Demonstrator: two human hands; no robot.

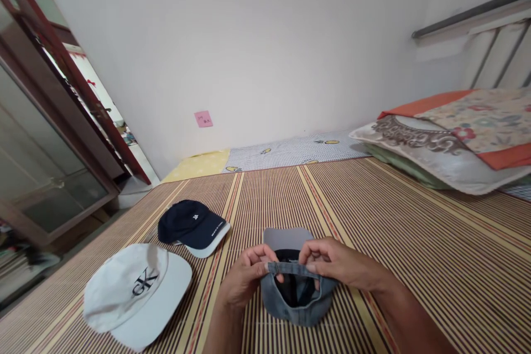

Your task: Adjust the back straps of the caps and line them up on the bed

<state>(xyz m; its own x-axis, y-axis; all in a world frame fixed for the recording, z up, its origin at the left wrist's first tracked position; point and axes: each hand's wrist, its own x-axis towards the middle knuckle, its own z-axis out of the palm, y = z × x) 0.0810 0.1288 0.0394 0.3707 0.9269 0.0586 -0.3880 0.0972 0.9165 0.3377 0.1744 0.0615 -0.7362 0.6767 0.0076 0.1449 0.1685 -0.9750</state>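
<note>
A grey-blue baseball cap (296, 312) lies upside down on the striped mat, its brim pointing away from me and its back opening nearest me. My left hand (248, 272) pinches the left end of the cap's back strap (292, 269), beside a small buckle. On the right end of that same strap, the thumb and fingers of my right hand (338, 261) are closed. Some fingertips of both hands are hidden behind the strap. Left of my hands are a white baseball cap (128, 293) with black letters and a navy baseball cap (191, 224) with a pale brim edge.
The striped bamboo mat (418, 243) covers the bed up to a checked sheet (286, 152) along the wall. Stacked pillows (452, 144) lie at the back right. A pink note (203, 119) is stuck on the wall. At the left stands a glass-fronted cabinet (53, 177).
</note>
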